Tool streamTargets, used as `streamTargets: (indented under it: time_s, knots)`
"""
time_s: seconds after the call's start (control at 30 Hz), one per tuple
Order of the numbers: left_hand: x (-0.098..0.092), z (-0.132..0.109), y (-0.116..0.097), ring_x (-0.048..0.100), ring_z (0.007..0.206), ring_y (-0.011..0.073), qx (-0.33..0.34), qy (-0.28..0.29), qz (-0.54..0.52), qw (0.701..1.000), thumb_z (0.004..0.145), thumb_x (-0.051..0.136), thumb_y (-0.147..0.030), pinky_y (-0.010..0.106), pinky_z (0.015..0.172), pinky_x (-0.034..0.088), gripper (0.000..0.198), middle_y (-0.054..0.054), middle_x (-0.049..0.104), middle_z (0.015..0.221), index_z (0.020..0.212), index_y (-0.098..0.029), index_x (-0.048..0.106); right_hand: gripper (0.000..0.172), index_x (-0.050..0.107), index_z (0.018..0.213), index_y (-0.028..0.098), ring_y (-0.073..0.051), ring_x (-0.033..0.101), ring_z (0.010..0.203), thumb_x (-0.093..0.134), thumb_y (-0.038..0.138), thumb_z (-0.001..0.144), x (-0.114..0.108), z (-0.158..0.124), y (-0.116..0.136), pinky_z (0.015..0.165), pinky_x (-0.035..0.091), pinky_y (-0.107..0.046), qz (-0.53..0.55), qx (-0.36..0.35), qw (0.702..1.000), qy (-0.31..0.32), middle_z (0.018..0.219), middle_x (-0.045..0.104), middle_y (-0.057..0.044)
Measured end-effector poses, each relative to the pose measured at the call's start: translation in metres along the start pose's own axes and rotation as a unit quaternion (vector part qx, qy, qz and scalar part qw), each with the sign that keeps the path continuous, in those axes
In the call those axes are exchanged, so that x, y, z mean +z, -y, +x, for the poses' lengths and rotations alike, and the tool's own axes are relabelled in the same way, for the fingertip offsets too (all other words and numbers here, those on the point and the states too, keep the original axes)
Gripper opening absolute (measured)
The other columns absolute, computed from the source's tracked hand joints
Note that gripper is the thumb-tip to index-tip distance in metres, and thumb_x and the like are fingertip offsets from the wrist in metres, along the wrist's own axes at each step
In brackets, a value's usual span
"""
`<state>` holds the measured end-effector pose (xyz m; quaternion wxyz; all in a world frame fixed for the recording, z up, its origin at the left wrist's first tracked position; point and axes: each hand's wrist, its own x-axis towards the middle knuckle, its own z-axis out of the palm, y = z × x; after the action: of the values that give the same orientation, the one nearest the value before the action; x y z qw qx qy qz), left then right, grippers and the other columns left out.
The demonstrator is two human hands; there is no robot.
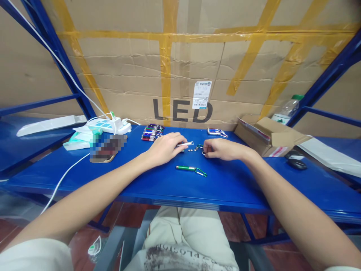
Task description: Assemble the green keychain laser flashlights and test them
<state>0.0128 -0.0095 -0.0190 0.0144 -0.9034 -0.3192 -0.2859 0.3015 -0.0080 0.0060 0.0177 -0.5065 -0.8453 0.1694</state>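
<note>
My left hand (165,148) is closed around a slim silver tube (184,144), whose small ring end points to the right. Several tiny round button cells (193,150) lie in a short curve between my two hands. The fingers of my right hand (213,148) are pinched together just right of these cells. By its fingertips shows a bit of a dark green clip (200,146); what the fingers hold is mostly hidden. Closer to me lies a green penlight (184,168) with a green carabiner (200,172) on its end.
Several coloured penlights (150,132) are stacked behind my left hand, and a smaller group (216,132) lies at the back. On the right are an opened cardboard box (261,135), a bottle (290,107) and a black mouse (296,164). A phone (108,148) and white power strip (113,125) sit left.
</note>
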Motion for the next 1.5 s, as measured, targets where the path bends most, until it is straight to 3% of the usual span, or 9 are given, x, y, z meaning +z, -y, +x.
streamTargets:
  time_s: [0.4, 0.67, 0.83, 0.93, 1.13, 1.23, 1.5]
  knots:
    - [0.000, 0.000, -0.001, 0.071, 0.101, 0.0232, 0.001, 0.012, -0.003, 1.000, 0.112, 0.061, -0.039, 0.033, 0.084, 0.050, 0.024, 0.007, 0.076, 0.110, 0.114, -0.019, 0.075, 0.003, 0.065, 0.091, 0.021, -0.021, 0.065, 0.075, 0.064, 0.022, 0.094, 0.003, -0.004, 0.022, 0.068, 0.045, -0.031, -0.025, -0.046, 0.998, 0.026, 0.093, 0.078, -0.008]
    - [0.000, 0.000, -0.001, 0.071, 0.099, 0.0230, 0.001, 0.012, -0.006, 1.000, 0.111, 0.062, -0.038, 0.033, 0.083, 0.049, 0.022, 0.006, 0.076, 0.109, 0.114, -0.019, 0.075, 0.007, 0.052, 0.093, 0.023, -0.021, 0.062, 0.078, 0.054, 0.024, 0.099, 0.007, -0.003, 0.026, 0.072, 0.044, -0.031, 0.005, -0.035, 0.995, -0.088, 0.094, 0.071, -0.007]
    - [-0.001, 0.002, -0.003, 0.070, 0.090, 0.0201, -0.026, 0.014, -0.069, 0.997, 0.109, 0.066, -0.037, 0.031, 0.080, 0.048, 0.020, 0.006, 0.078, 0.105, 0.112, -0.021, 0.078, 0.007, 0.052, 0.095, 0.024, -0.020, 0.058, 0.073, 0.055, 0.029, 0.098, 0.010, 0.001, 0.022, 0.070, 0.042, -0.031, 0.065, -0.100, 0.982, -0.144, 0.087, 0.067, -0.003]
    - [0.001, 0.004, -0.004, 0.069, 0.082, 0.0179, -0.085, 0.011, -0.180, 0.980, 0.105, 0.069, -0.043, 0.031, 0.077, 0.049, 0.025, 0.004, 0.080, 0.098, 0.110, -0.021, 0.080, 0.012, 0.053, 0.098, 0.024, -0.020, 0.060, 0.075, 0.056, 0.035, 0.101, 0.012, 0.002, 0.022, 0.071, 0.045, -0.031, 0.098, -0.139, 0.973, -0.157, 0.087, 0.068, -0.002]
    - [0.007, 0.008, -0.003, 0.072, 0.082, 0.0184, -0.154, 0.045, -0.401, 0.902, 0.095, 0.076, -0.061, 0.028, 0.069, 0.054, 0.049, 0.010, 0.082, 0.103, 0.112, -0.016, 0.080, 0.014, 0.057, 0.104, 0.025, -0.022, 0.070, 0.088, 0.060, 0.038, 0.102, 0.014, 0.001, 0.027, 0.080, 0.052, -0.034, 0.155, -0.156, 0.966, -0.137, 0.100, 0.079, -0.005]
    - [0.009, 0.008, -0.003, 0.072, 0.082, 0.0185, -0.172, 0.051, -0.432, 0.884, 0.090, 0.079, -0.067, 0.027, 0.064, 0.054, 0.057, 0.012, 0.082, 0.104, 0.113, -0.015, 0.081, 0.015, 0.057, 0.107, 0.025, -0.023, 0.073, 0.091, 0.062, 0.038, 0.101, 0.016, 0.002, 0.026, 0.083, 0.054, -0.034, 0.175, -0.161, 0.962, -0.133, 0.103, 0.082, -0.006]
    - [0.012, 0.009, -0.002, 0.071, 0.080, 0.0183, -0.176, 0.032, -0.444, 0.878, 0.087, 0.083, -0.065, 0.027, 0.064, 0.053, 0.057, 0.010, 0.082, 0.098, 0.113, -0.015, 0.083, 0.024, 0.055, 0.115, 0.024, -0.025, 0.078, 0.099, 0.063, 0.044, 0.105, 0.019, 0.006, 0.020, 0.088, 0.056, -0.037, 0.213, -0.194, 0.950, -0.118, 0.111, 0.084, -0.009]
